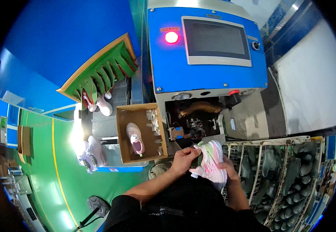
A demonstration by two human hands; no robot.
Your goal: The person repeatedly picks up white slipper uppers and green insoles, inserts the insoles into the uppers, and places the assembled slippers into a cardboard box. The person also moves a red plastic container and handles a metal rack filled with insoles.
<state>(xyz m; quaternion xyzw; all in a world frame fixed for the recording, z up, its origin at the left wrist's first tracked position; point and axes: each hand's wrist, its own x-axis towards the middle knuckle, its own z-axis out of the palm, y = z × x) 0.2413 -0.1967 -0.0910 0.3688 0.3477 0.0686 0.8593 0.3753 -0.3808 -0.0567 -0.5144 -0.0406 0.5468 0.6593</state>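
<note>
Pink shoe (212,164): held between both grips
Left grip (183,161): fingertips together on its left side
Right grip (228,170): clamped around its right side

Ahead of the hands (184,161), the blue metal machine (168,69) blocks the way; at right stands the cream wire rack (268,142). Leftward, the open-topped brown cardboard box (148,157) leaves room from above beside its pink-and-white shoe (132,131).

We are working in a shoe-factory workshop: before us a blue machine (166,63) is showing 1 red lamp (171,37), pale shoes (105,106) are sitting by a green strip curtain (108,72), and a rack (257,176) is holding grey shoe-shaped pieces (269,162).
</note>
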